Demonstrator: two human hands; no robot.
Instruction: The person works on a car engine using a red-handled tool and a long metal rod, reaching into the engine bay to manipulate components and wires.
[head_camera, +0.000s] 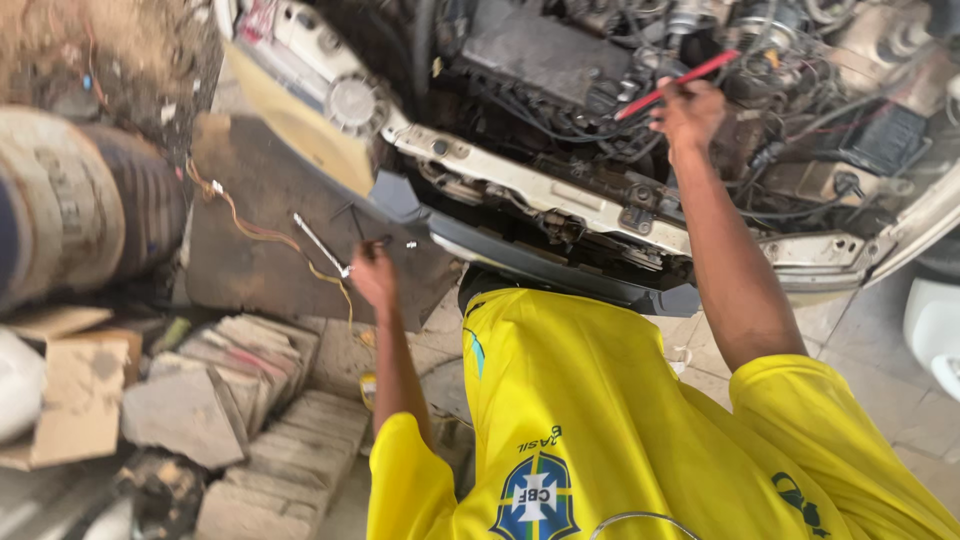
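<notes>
Clenching a wrench (320, 243), left hand (372, 272), right hand (687, 113) gripping red tool (678, 84), tip hidden

Slim silver wrench (320, 243), tilted, near end gripped in left hand (372, 272), far end pointing up-left, left of the scene. Thin red tool (675, 84), slanting up to the right, held in right hand (688, 112), far over engine (560, 60).

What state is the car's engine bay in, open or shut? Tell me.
Open. The engine bay lies exposed with hoses and wiring in view, and the right hand reaches into it holding a red tool.
</notes>
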